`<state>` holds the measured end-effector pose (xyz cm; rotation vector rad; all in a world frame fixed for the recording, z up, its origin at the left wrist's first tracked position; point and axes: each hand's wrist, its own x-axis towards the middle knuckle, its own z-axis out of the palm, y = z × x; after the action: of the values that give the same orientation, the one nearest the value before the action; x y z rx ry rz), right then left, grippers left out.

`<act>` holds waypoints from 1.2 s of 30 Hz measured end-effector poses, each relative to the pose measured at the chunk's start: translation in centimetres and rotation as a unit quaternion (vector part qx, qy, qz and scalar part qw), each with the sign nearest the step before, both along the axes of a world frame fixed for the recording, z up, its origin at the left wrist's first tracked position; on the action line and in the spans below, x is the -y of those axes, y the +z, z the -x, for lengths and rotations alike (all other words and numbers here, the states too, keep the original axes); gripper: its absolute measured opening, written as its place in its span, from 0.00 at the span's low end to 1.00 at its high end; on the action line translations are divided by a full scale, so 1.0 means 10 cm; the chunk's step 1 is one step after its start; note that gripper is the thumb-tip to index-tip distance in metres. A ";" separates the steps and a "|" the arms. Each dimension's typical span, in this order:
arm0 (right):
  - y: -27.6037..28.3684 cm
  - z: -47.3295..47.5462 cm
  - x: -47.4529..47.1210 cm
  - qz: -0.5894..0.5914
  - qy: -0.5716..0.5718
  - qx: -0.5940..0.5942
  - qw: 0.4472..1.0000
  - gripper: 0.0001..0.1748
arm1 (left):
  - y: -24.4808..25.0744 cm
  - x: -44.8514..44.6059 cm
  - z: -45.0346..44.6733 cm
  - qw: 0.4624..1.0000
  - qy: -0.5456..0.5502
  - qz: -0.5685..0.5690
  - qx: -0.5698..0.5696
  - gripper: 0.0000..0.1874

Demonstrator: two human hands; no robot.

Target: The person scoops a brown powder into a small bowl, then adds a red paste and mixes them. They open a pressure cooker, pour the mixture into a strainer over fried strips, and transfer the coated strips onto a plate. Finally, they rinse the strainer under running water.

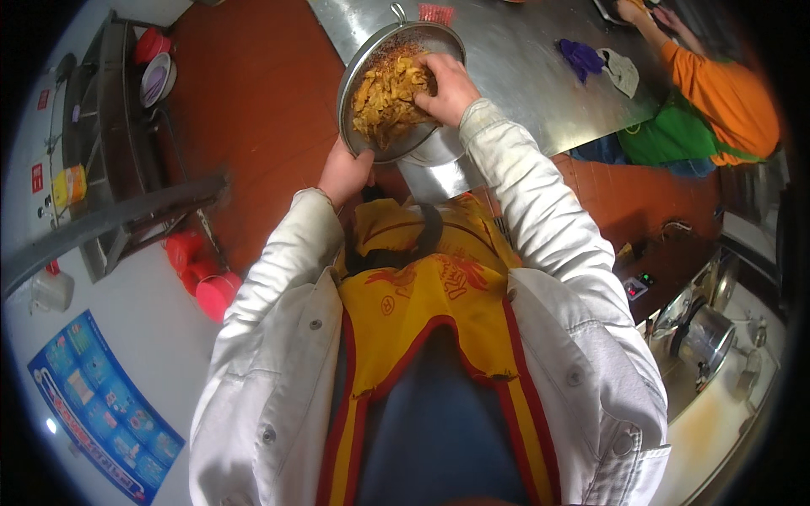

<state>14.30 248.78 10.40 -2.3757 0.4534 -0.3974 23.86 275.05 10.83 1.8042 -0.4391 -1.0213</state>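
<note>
A round metal strainer [349,95] with a wire loop at its far rim is tilted before me. In it lies a heap of yellow-brown food pieces [386,101], with reddish seasoning specks along the far side. My left hand [347,169] grips the near-left rim, thumb on top. From the right, my right hand [450,88] reaches into the strainer and touches the food; its fingertips are partly hidden, so whether they pinch any pieces is unclear. Beneath the strainer's near-right side, a shiny metal container [436,152] shows in part.
A steel table [519,76] extends ahead and right, bearing a purple cloth [579,60] and a pale cloth [620,73]. At its far right works a person in an orange top [728,101]. A metal rack [114,139] stands left, near red plastic containers [190,256]. A pot [705,335] sits right.
</note>
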 end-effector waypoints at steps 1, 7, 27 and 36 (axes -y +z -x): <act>0.01 0.06 -0.01 -0.024 -0.009 -0.005 1.000 0.35 | -0.02 0.01 -0.03 1.000 0.001 0.019 0.007 0.20; 0.10 0.23 0.06 -0.045 -0.076 -0.015 0.996 0.34 | -0.11 0.07 -0.11 1.000 -0.015 -0.006 0.020 0.21; -0.10 0.54 -0.25 0.033 -0.092 0.043 0.994 0.32 | -0.36 0.07 -0.04 0.978 -0.006 -0.003 0.207 0.25; -0.34 0.73 -0.53 -0.004 -0.119 0.047 0.992 0.30 | -0.38 0.09 -0.03 0.980 0.021 -0.004 0.196 0.26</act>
<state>7.00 254.09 7.00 -2.2899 0.6966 -0.6104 24.17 274.14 6.98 2.0176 -0.6316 -0.6352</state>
